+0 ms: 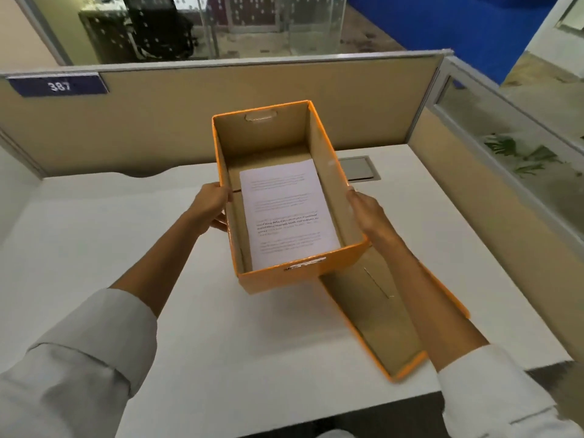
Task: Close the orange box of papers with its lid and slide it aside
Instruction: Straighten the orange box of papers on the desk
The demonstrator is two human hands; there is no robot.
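The orange box [278, 276], open with white papers [286, 213] inside, sits between both hands. The left hand [210, 205] grips its left wall; the right hand [368, 213] presses its right wall. Under the right forearm, the lid [376, 327] lies upturned on the white counter [158, 248].

Left hand [210, 205] and right hand [368, 213] grip the open orange box [286, 276] of papers [286, 213]; lid [379, 314] lies upturned on the table [221, 327].

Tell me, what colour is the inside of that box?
Plain brown cardboard inside the box; only its outside is orange. The head view shows it best.
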